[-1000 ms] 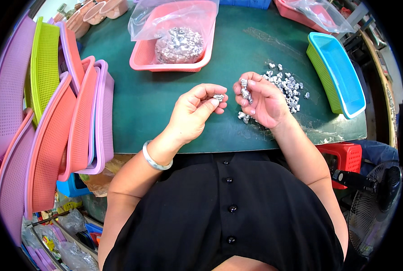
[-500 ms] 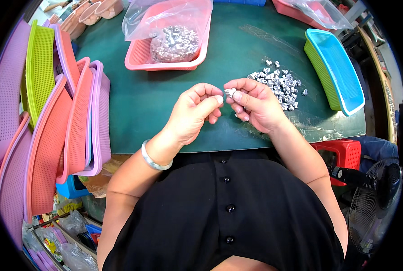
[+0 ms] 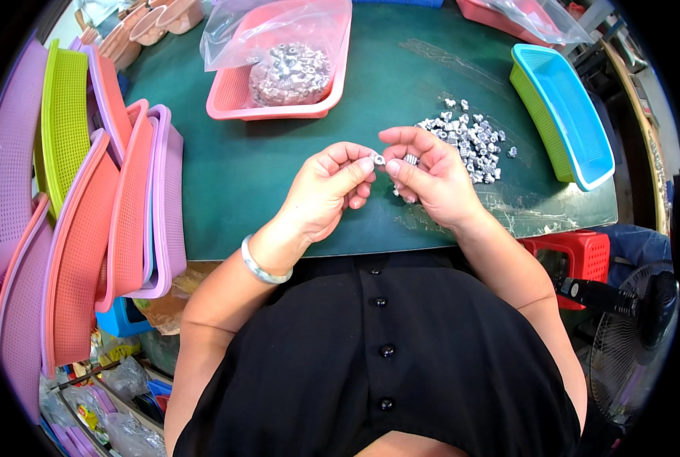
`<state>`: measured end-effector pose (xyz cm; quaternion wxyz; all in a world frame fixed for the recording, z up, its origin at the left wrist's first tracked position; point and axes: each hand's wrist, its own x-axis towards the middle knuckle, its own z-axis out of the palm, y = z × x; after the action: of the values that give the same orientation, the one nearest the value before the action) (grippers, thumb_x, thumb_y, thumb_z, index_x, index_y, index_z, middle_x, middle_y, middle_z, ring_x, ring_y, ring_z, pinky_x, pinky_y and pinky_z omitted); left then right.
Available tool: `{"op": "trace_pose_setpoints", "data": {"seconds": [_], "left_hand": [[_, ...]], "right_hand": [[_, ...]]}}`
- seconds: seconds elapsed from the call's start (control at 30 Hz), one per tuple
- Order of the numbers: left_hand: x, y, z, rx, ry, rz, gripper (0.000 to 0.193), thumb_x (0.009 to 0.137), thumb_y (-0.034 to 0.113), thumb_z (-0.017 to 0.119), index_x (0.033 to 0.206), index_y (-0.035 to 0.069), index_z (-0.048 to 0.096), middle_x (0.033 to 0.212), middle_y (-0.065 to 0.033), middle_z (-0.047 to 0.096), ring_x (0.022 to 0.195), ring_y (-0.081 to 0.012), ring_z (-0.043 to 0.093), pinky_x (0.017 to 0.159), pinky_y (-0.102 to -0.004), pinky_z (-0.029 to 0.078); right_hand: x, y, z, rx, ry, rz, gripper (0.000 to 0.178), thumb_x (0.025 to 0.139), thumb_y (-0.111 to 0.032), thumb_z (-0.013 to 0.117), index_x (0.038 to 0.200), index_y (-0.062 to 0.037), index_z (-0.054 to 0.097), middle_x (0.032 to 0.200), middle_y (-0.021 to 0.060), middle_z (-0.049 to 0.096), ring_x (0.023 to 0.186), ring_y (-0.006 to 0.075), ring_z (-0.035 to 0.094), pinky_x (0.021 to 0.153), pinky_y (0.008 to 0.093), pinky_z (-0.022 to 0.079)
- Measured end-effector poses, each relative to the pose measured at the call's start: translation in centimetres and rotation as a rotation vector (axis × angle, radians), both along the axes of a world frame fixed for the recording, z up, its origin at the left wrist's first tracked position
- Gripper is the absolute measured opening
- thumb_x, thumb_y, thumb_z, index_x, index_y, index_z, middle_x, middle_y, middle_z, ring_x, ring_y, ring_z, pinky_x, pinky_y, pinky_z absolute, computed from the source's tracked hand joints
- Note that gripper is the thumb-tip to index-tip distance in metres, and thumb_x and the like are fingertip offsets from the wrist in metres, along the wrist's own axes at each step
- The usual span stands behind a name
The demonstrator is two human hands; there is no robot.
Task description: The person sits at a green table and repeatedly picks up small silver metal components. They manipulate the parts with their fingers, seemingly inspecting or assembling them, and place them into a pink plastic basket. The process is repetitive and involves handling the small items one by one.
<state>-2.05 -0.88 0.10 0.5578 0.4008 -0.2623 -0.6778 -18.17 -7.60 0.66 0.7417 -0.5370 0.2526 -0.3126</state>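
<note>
Near the front of the green table, my left hand [image 3: 326,186] pinches a small silvery metal part [image 3: 379,160] with a round hole between thumb and index finger. Close beside it, my right hand [image 3: 436,177] has a ribbed metal part [image 3: 411,159] among its curled fingers. Its index finger is raised apart from the thumb, whose tip is right by the part in the left hand; whether they touch I cannot tell. Just beyond the right hand lies a loose pile of similar metal parts [image 3: 473,143]. Another small part [image 3: 396,192] shows below the right fingers.
A pink basket [image 3: 271,113] holds a clear bag of metal parts [image 3: 290,76] at the far side. A blue and green basket [image 3: 564,114] stands on the right. Stacked baskets [image 3: 81,251] crowd the left edge. A red stool [image 3: 576,255] and a fan [image 3: 633,327] are at lower right.
A metal part with its hole showing is now in the left fingertips. The right index finger has lifted from its thumb, and a ribbed part shows in the right fingers.
</note>
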Motion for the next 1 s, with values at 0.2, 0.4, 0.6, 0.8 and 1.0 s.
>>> {"op": "trace_pose_setpoints", "data": {"seconds": [0.2,0.4,0.6,0.8,1.0], "left_hand": [[-0.27,0.03,0.35,0.003,0.004,0.000,0.015,0.084,0.010,0.056,0.097,0.002,0.054,0.078,-0.0024,0.057,0.063,-0.0075,0.053,0.054,-0.0185,0.043],[-0.78,0.09,0.18,-0.064,-0.044,0.034,0.021,0.081,0.004,0.058,0.101,0.001,0.054,0.082,-0.0028,0.056,0.068,-0.0079,0.053,0.058,-0.0194,0.044],[-0.78,0.15,-0.07,-0.173,-0.208,0.062,0.021,0.079,0.000,0.057,0.101,0.000,0.055,0.082,-0.0021,0.054,0.069,-0.0065,0.051,0.059,-0.0190,0.043],[-0.70,0.09,-0.11,-0.134,-0.154,0.057,0.016,0.082,0.002,0.055,0.097,0.001,0.052,0.086,-0.0054,0.056,0.072,-0.0092,0.053,0.060,-0.0214,0.044],[-0.31,-0.08,0.11,0.007,0.082,-0.009,0.012,0.083,0.013,0.054,0.090,0.003,0.051,0.084,-0.0059,0.056,0.070,-0.0094,0.053,0.059,-0.0212,0.044]], "right_hand": [[0.08,0.09,-0.28,-0.079,-0.010,-0.069,0.033,0.079,-0.001,0.058,0.110,-0.0002,0.048,0.086,0.0035,0.055,0.057,0.0022,0.045,0.047,0.0145,0.036],[0.12,0.09,-0.59,-0.233,-0.036,-0.075,0.031,0.077,0.004,0.054,0.107,0.0024,0.048,0.088,0.0056,0.055,0.077,0.0084,0.052,0.070,0.0204,0.042],[-0.58,-0.17,-0.17,-0.082,0.001,0.007,0.039,0.076,0.008,0.041,0.115,0.0019,0.042,0.098,0.0082,0.052,0.073,0.0076,0.048,0.062,0.0199,0.042],[-0.37,0.05,0.11,-0.100,-0.017,0.031,0.048,0.076,0.008,0.039,0.123,-0.0004,0.033,0.101,0.0096,0.052,0.071,0.0072,0.046,0.060,0.0195,0.042],[-0.37,0.22,-0.25,-0.332,0.018,0.005,0.059,0.078,0.008,0.040,0.133,-0.0057,0.024,0.109,0.0110,0.053,0.082,0.0114,0.053,0.069,0.0244,0.045]]}}
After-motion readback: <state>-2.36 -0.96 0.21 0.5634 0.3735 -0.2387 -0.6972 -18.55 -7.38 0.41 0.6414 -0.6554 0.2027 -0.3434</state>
